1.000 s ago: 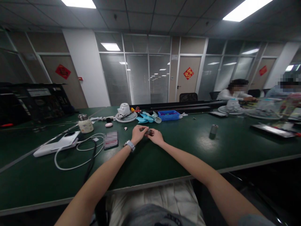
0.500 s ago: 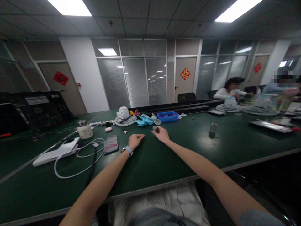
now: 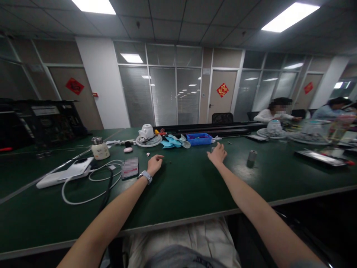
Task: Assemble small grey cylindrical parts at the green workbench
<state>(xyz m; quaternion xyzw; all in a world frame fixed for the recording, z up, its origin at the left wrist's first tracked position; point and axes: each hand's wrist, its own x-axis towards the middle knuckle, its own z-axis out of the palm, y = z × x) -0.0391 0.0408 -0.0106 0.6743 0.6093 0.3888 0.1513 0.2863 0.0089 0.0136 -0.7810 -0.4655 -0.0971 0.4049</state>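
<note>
My right hand [image 3: 218, 154] is out over the green table, its fingers spread. A small grey cylinder [image 3: 212, 149] shows between its thumb and index finger, partly hidden by the hand; whether they touch it is hard to see. My left hand [image 3: 155, 164], with a watch on the wrist, rests on the table with the index finger stretched out and nothing visible in it. Just right of its fingertips lies a tiny dark piece [image 3: 170, 162], too small to name. Another grey cylinder [image 3: 252, 156] stands upright to the right of my right hand.
Along the back are a white fan housing [image 3: 147, 133], light-blue fan blades [image 3: 173, 141] and a blue basket [image 3: 199, 139]. On the left lie a phone [image 3: 129, 168], a white cable [image 3: 83, 203] and a bottle [image 3: 100, 149]. Two people sit at the far right.
My right hand has moved right with the grey cylinder, and its fingers have spread. My left hand has drawn back slightly left, leaving the tiny dark piece visible on the table.
</note>
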